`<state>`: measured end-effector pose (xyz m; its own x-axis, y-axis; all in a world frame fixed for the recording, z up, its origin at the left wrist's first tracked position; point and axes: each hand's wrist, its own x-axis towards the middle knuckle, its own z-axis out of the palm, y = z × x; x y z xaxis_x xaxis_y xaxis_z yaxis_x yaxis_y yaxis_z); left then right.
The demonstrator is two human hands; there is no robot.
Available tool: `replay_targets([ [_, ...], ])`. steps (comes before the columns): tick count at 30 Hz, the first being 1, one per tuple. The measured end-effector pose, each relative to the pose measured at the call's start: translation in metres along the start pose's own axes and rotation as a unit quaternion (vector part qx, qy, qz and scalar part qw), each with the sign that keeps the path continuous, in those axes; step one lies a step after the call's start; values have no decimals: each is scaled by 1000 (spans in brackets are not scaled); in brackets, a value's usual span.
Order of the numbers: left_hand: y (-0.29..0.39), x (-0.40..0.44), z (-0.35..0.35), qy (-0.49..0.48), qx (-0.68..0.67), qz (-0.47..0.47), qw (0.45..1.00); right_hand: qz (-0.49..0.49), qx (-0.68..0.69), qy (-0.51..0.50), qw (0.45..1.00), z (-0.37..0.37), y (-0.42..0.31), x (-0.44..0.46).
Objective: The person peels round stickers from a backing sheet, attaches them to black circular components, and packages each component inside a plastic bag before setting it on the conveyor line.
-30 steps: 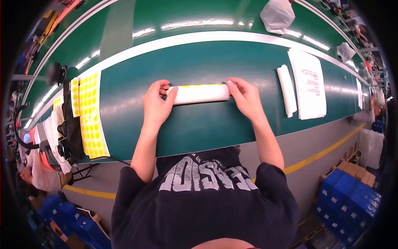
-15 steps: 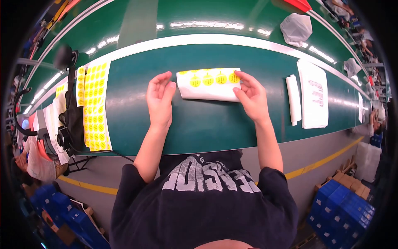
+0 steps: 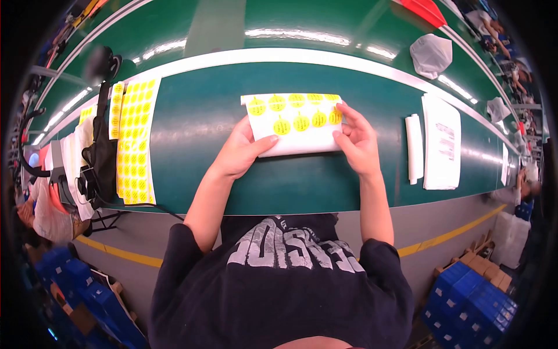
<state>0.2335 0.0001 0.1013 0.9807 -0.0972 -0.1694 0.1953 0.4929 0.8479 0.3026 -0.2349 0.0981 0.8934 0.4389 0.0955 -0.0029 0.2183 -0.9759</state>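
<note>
Sticker sheet (image 3: 292,113): held over green table (image 3: 279,189), long axis 9-to-3 o'clock; pinched by left hand (image 3: 237,152) at its 8 o'clock, right hand (image 3: 359,145) at 3, neither nearer.

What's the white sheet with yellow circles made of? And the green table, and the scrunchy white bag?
The white sheet with yellow circles: probably smooth paper, maybe thin plastic, because it looks thin and bendy.

The green table: hard to tell, maybe a rubbery or plastic top, smooth and slightly shiny, since light makes pale patches on it.

The white bag: likely thin plastic, because it's all wrinkled.
</note>
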Motion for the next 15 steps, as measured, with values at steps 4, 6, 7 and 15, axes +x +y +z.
replay_targets([
  [4,-7,2,1,11,24,64,998,-98,-343,109,928,5,-13,5],
  [6,-4,3,1,6,52,69,996,-192,-398,75,894,18,-23,7],
  [7,-3,3,1,4,52,56,997,-238,-424,58,872,28,-29,8],
  [15,2,-2,7,48,105,35,993,-66,-309,-68,946,72,-27,14],
])
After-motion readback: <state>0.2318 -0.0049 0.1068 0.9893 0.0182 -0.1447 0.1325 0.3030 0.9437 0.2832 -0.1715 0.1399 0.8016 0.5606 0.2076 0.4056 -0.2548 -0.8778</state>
